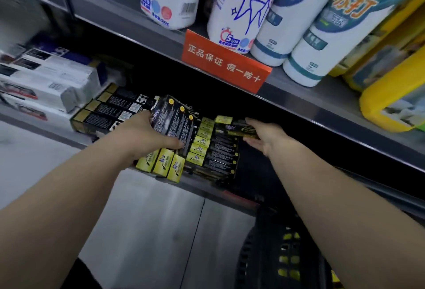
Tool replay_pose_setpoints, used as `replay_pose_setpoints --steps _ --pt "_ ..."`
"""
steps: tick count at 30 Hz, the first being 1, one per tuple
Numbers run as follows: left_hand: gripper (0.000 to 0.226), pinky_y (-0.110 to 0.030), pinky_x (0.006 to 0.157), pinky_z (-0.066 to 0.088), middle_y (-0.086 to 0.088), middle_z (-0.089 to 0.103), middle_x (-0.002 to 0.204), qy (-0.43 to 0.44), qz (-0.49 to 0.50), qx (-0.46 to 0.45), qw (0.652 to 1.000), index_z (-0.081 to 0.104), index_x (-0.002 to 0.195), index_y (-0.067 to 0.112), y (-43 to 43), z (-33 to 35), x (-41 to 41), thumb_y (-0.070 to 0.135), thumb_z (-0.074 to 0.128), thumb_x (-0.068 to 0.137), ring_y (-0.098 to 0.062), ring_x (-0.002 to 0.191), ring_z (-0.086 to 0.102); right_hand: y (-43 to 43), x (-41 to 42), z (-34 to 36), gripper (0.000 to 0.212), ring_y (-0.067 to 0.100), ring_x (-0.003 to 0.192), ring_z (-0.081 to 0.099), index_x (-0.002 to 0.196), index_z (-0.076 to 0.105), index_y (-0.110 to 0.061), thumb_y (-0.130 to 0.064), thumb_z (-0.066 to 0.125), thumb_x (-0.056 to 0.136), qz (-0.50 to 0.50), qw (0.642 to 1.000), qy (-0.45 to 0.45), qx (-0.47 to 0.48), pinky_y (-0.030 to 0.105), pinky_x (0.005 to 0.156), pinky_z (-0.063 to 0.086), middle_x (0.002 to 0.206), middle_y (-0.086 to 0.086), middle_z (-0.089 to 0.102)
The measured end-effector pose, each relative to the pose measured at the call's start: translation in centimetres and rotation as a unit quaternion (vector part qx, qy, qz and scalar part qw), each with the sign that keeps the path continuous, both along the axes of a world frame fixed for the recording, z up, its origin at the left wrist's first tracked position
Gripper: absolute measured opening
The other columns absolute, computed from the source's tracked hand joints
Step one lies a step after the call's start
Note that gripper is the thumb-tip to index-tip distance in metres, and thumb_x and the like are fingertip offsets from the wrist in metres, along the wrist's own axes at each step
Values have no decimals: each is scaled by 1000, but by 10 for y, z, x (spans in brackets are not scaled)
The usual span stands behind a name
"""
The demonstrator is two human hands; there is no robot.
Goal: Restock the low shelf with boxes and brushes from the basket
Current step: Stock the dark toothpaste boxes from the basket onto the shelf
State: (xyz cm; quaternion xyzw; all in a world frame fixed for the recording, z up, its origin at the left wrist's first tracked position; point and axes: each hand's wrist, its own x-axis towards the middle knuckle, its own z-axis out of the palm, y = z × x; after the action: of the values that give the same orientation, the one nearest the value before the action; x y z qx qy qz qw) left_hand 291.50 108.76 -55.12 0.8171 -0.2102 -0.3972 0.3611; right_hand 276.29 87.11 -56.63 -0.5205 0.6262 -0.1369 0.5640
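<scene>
My left hand (147,134) grips a bundle of three black boxes with yellow ends (174,121), held tilted above the low shelf (202,187). My right hand (264,136) holds one black and yellow box (236,128) over a stack of matching boxes (213,153) lying on that shelf. More black boxes (110,111) lie in a row to the left. The black basket (276,254) sits at the lower right under my right forearm, with yellow box ends showing through its mesh. No brushes are visible.
White boxes (46,82) are stacked at the far left of the low shelf. The shelf above carries white bottles (241,8), an orange sign (225,62) on its edge and yellow packs (395,95). Grey floor tiles (161,231) lie below.
</scene>
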Motion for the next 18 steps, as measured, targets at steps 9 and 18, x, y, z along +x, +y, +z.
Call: replay_pose_setpoints --steps 9,18 --pt "54 -29 66 42 3 66 96 37 53 -54 996 56 108 19 -9 -11 1 31 84 63 -15 85 60 -11 19 -52 46 18 103 55 122 55 -8 -37 63 88 199 966 166 -1 28 78 47 127 8 58" --pt "57 -25 62 39 1 65 100 60 102 -75 990 56 113 17 -25 -13 -1 32 83 64 -14 87 58 -5 21 -58 64 25 136 33 145 31 -12 -33 59 91 403 881 243 -42 29 106 29 150 9 32"
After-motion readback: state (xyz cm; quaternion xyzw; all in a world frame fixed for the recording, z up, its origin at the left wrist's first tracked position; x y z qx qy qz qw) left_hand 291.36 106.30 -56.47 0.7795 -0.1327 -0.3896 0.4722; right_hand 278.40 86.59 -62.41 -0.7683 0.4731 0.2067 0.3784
